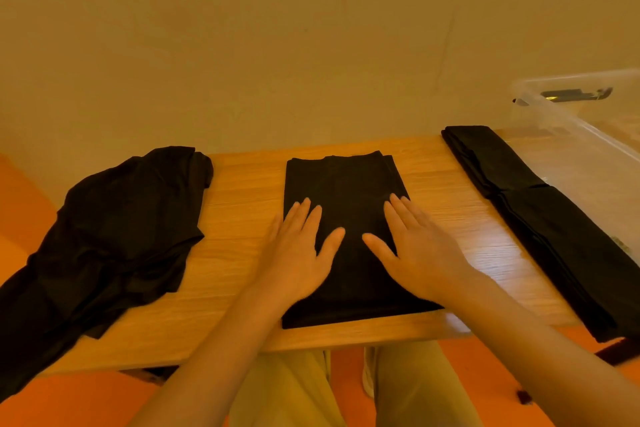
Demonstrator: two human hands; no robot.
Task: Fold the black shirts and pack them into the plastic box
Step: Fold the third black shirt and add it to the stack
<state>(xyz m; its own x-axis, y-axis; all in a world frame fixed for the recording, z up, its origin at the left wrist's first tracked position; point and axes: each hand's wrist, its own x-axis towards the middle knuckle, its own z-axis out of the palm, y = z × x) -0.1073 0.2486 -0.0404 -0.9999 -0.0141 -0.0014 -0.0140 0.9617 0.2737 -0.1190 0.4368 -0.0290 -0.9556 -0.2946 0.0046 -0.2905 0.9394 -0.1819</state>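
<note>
Both hands, left point(300, 253) and right point(417, 250), press flat with spread fingers on the folded black shirt point(346, 184).

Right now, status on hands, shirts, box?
Left hand and right hand flat on middle shirt. Folded stack right, loose pile left. Box holds no shirts. Nothing blocking.

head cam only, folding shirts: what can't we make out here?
- Plastic box: cut off by the right edge; contents uncertain through its glare.
- Unfolded pile: shirt count unclear, black on black, running off the left edge.
- Folded stack: layer count unreadable.
- Centre shirt: left hand and right hand cover its middle.
</note>
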